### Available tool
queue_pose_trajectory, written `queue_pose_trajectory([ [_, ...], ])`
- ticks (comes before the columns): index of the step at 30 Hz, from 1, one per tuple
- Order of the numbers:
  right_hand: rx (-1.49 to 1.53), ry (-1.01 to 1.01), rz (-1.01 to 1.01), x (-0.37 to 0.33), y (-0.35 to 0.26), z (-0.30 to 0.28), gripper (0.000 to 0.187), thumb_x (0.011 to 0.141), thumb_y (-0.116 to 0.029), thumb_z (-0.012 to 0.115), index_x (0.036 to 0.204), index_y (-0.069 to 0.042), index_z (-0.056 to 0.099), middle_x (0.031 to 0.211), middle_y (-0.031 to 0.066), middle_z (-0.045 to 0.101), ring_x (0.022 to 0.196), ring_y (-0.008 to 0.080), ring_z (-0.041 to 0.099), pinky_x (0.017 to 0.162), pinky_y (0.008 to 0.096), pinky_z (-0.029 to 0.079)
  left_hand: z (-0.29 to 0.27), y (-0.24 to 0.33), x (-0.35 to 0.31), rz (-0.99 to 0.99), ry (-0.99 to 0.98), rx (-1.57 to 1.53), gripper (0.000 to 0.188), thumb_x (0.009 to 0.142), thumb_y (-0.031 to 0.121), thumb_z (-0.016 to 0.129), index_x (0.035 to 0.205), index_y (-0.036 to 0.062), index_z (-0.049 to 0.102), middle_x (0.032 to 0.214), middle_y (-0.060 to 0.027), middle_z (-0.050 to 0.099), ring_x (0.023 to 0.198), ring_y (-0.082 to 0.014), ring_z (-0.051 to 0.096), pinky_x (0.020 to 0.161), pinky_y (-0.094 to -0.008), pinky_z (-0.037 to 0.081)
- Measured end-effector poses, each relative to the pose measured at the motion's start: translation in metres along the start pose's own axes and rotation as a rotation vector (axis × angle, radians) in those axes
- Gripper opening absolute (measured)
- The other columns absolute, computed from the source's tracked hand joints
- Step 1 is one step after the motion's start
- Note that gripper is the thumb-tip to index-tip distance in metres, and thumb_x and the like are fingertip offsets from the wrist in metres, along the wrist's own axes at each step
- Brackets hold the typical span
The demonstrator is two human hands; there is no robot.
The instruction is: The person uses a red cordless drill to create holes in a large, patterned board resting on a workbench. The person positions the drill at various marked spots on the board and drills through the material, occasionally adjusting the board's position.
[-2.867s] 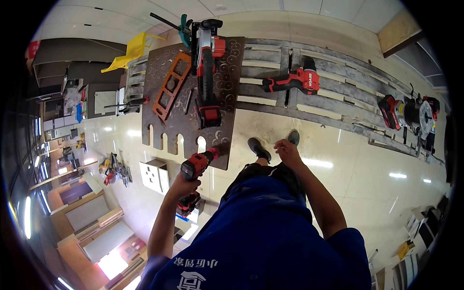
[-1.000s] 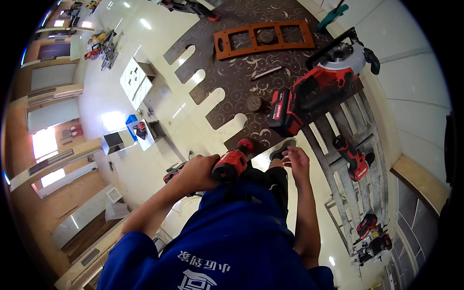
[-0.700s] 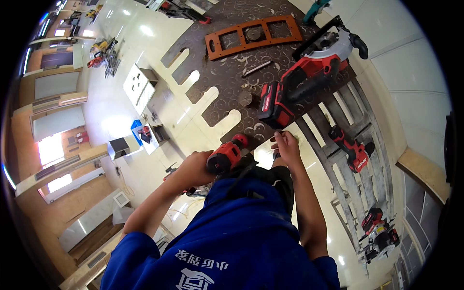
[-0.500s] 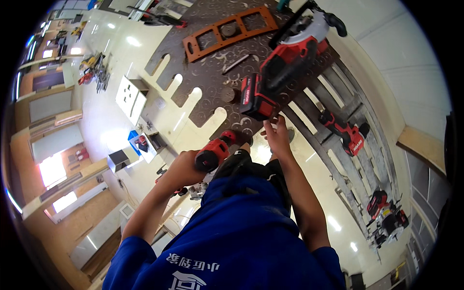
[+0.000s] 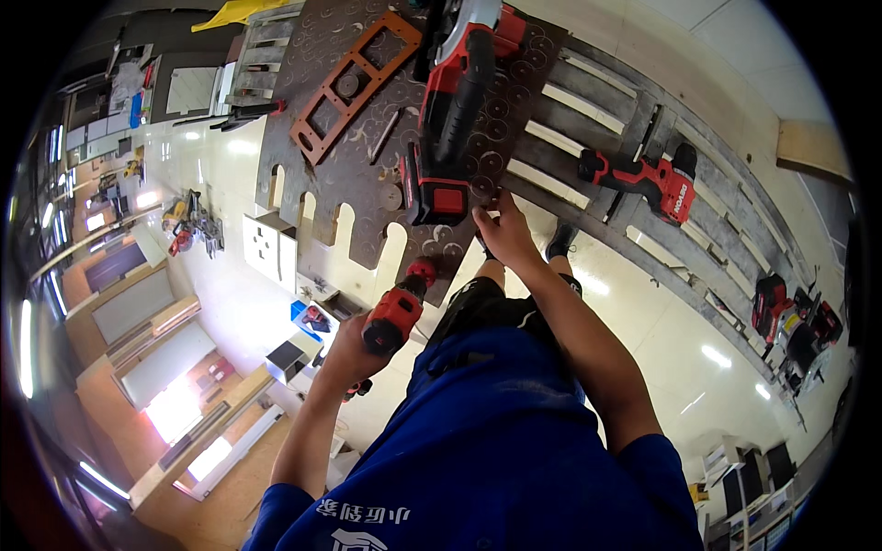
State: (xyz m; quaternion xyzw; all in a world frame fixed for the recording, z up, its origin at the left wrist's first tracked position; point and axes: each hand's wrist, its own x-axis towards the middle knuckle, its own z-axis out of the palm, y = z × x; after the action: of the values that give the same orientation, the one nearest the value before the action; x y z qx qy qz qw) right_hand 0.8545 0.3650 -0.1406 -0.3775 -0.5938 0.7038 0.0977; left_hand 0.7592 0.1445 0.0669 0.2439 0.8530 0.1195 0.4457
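Observation:
My left hand [image 5: 347,354] is closed around the grip of a red-and-black cordless drill [image 5: 393,320]. A round red attachment sits at the drill's front, close to the near edge of a dark patterned board [image 5: 367,197]. My right hand [image 5: 507,237] is at the board's near right edge, thumb and forefinger apart, with nothing seen in it. Just beyond that hand lies a large red-and-black circular saw [image 5: 457,110] with its battery toward me. Farther left on the board are an orange template [image 5: 356,87] with square openings and a pen-like stick [image 5: 386,136].
Rounded slots notch the board's left side. A grey slatted pallet [image 5: 634,234] extends to the right, bearing another red drill [image 5: 648,179] and a small red power saw [image 5: 792,321]. A white box [image 5: 269,248] and a mitre saw [image 5: 191,225] stand on the floor at left.
The view has turned, so the board and circular saw appear farther left. My left hand still holds the drill; my right hand stays by the board's edge, its fingers drawn closer together.

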Motion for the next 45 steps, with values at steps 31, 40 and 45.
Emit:
queue_pose_trajectory([
  [31,-0.310,0.075,-0.018,0.010,-0.013,-0.011,0.029,0.089,-0.029,0.061,0.091,-0.001,0.064,0.071,0.0201,0.065,0.071,0.0394,0.065,0.065,0.0483,0.052,-0.015,0.006,0.014,-0.045,-0.092,0.078,0.026,0.073,0.009,0.070,0.097,0.0038,0.062,0.078,-0.0103,0.067,0.070,-0.0241,0.066,0.066,-0.0350,0.051],
  [40,-0.333,0.078,-0.003,0.010,-0.009,-0.010,0.032,0.088,-0.031,0.060,0.087,0.001,0.063,0.071,0.0222,0.065,0.072,0.0411,0.065,0.066,0.0493,0.053,-0.019,-0.001,0.018,-0.064,-0.120,0.165,0.031,0.073,0.011,0.071,0.101,0.0045,0.061,0.082,-0.0126,0.067,0.075,-0.0277,0.067,0.070,-0.0367,0.052],
  [45,-0.329,0.092,-0.027,0.010,-0.010,-0.008,0.032,0.088,-0.032,0.061,0.087,0.001,0.063,0.071,0.0224,0.065,0.071,0.0417,0.065,0.065,0.0501,0.053,-0.019,-0.007,0.017,0.002,-0.094,0.181,0.034,0.074,0.013,0.070,0.105,0.0049,0.060,0.085,-0.0141,0.067,0.078,-0.0314,0.066,0.073,-0.0385,0.052],
])
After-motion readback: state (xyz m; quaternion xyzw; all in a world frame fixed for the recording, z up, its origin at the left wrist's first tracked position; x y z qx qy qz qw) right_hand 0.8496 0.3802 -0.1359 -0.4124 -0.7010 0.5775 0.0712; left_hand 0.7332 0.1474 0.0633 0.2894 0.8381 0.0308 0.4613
